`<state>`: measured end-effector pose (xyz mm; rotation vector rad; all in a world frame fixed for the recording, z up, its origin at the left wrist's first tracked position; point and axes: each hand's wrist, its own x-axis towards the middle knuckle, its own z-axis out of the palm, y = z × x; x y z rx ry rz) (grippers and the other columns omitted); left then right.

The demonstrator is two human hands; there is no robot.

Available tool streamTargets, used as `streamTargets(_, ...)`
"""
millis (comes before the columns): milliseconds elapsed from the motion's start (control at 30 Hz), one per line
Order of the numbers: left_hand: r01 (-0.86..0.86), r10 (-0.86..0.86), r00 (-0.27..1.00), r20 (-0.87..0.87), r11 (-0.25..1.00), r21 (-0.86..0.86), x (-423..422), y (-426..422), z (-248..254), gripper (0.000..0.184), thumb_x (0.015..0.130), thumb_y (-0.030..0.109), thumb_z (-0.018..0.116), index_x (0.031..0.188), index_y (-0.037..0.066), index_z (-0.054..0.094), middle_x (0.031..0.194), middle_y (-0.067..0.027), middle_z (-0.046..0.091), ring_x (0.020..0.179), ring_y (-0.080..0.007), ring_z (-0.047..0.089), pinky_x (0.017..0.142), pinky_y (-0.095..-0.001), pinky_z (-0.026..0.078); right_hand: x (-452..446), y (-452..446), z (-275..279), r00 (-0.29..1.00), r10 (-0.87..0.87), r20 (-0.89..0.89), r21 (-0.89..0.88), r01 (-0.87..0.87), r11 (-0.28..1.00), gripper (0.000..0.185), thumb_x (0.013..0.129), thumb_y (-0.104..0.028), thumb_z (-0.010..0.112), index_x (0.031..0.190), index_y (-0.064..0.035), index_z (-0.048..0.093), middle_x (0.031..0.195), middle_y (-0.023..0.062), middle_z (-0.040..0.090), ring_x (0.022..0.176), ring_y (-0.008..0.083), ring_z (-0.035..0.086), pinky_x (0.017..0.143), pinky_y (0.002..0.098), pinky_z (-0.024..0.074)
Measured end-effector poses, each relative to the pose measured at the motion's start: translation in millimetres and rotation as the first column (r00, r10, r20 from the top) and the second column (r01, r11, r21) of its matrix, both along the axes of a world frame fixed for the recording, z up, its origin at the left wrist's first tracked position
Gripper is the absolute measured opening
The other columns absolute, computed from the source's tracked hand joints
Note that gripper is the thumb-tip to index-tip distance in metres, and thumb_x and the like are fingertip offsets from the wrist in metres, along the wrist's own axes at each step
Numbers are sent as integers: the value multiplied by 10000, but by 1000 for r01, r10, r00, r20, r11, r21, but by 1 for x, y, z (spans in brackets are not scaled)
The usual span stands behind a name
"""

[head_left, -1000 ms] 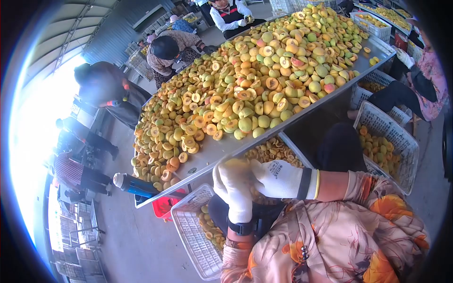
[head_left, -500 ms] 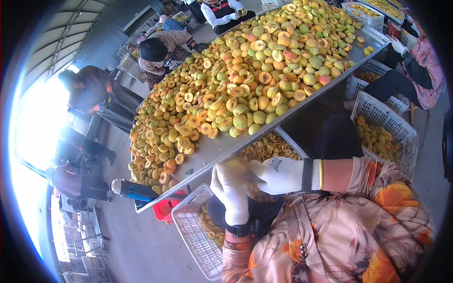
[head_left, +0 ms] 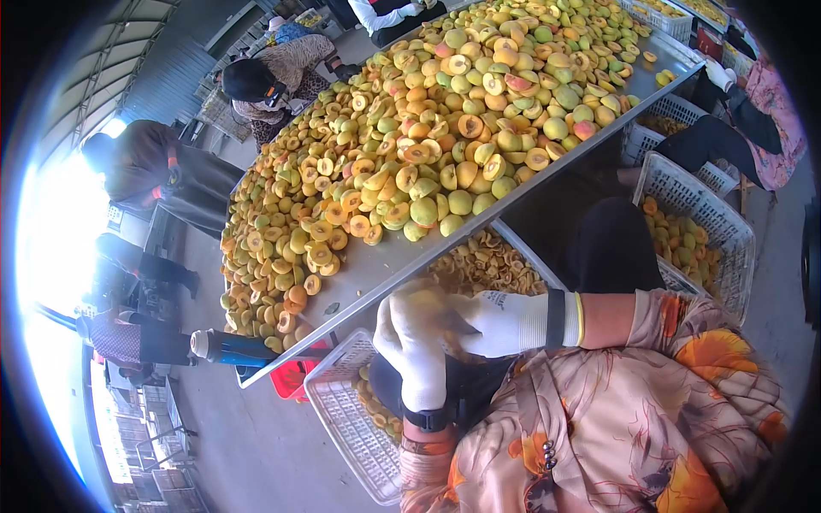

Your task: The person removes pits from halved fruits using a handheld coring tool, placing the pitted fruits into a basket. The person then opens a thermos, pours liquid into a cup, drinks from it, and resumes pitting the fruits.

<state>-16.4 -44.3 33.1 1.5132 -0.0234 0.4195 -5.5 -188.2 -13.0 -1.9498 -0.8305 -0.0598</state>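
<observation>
My left hand (head_left: 409, 355), in a white knit glove with a dark watch band at the wrist, meets my right hand (head_left: 505, 325) over my lap, just below the table edge. My right hand is gloved in white too, with a dark strap round its cuff. Both hands are closed together. Their fingertips are smeared by motion, and whatever lies between them is a brownish-yellow blur. Beyond them a metal table (head_left: 363, 278) bears a big heap of yellow-green fruit (head_left: 423, 162), many cut in half with hollow middles.
A white crate (head_left: 329, 395) of fruit pieces stands beside my left leg. Another bin of brownish pieces (head_left: 487, 263) sits under the table edge. To the right is a crate (head_left: 727, 231) of fruit. A blue bottle (head_left: 239, 349) and a red container (head_left: 289, 381) are near the table's corner. Several co-workers surround the table.
The view has shifted slightly, so the table and heap appear a little further left and up. My hands stay together with their fingers moving.
</observation>
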Motion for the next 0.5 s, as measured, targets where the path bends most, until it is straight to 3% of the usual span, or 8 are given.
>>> streamTargets(33,-8,7,1000,-5,1000,-23,1,-2,0,400,1065,337,533,1023,-37,666,797,-41,624,664,-85,551,550,-223,434,5,7,-8,999,26,33,57,-28,998,229,887,-189,640,1066,-60,582,754,192,654,684,415,667,611,505,520)
streamTargets(200,6,-6,1000,-2,996,-90,10,0,-10,361,1075,293,514,1049,-44,640,813,-79,663,650,-111,583,543,-239,463,10,-7,10,975,103,-199,61,-92,994,324,892,-183,640,1181,-47,584,838,215,688,732,442,669,672,508,532)
streamTargets(267,45,-57,988,-140,995,-92,9,9,-12,410,1071,331,517,1152,-54,631,865,-89,686,679,-117,617,571,-257,497,14,-12,10,980,90,-176,-39,-98,994,320,892,-179,648,1166,-34,566,838,234,690,749,445,675,684,493,535)
streamTargets(333,119,-135,983,-123,984,-133,11,16,-15,444,1065,363,522,1202,-46,632,892,-83,692,686,-117,627,575,-251,503,18,-20,32,976,84,-199,-150,-115,982,319,888,-191,670,1125,-14,550,795,240,677,744,440,680,666,487,534)
streamTargets(367,157,-175,978,-114,976,-150,12,20,-15,464,1062,379,525,1227,-41,633,905,-80,695,690,-117,632,577,-247,507,22,-23,27,988,109,-114,-69,-117,991,283,876,-178,666,1078,-17,547,729,238,656,692,448,666,622,495,517)
streamTargets(467,277,-269,906,-327,961,-23,9,33,-8,552,1017,433,551,1253,-56,648,989,-37,694,851,-99,629,648,-232,493,36,-28,16,995,97,33,-301,-82,950,252,866,-188,669,1038,-49,548,713,220,652,674,430,670,608,499,513)
streamTargets(500,303,-280,885,-372,953,4,10,37,-7,556,1001,449,570,1244,-43,659,982,-43,695,843,-105,640,643,-236,499,34,-27,12,995,96,11,-301,-88,950,251,865,-187,676,1037,-53,553,717,212,652,673,421,670,610,490,512)
